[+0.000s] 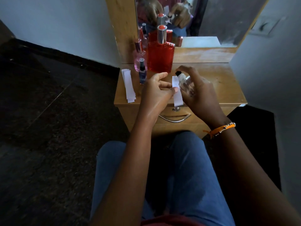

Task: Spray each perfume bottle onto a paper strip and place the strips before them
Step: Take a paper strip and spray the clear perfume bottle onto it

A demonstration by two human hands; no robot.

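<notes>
My right hand (197,92) holds a clear glass perfume bottle (185,84) with a black nozzle, tilted, a finger on top of the nozzle. My left hand (157,89) pinches a white paper strip (177,91) held upright right beside the nozzle. On the wooden dresser top (216,82) stand a large red bottle (161,54) with a silver cap, a pink bottle (138,57) and a small dark blue spray bottle (142,72). A stack of white paper strips (129,85) lies at the left edge.
A mirror (203,22) behind the bottles reflects my hands and the red bottle. Below the dresser top is a drawer with a curved metal handle (175,118). My knees in blue jeans are under the front edge. Dark floor lies to the left.
</notes>
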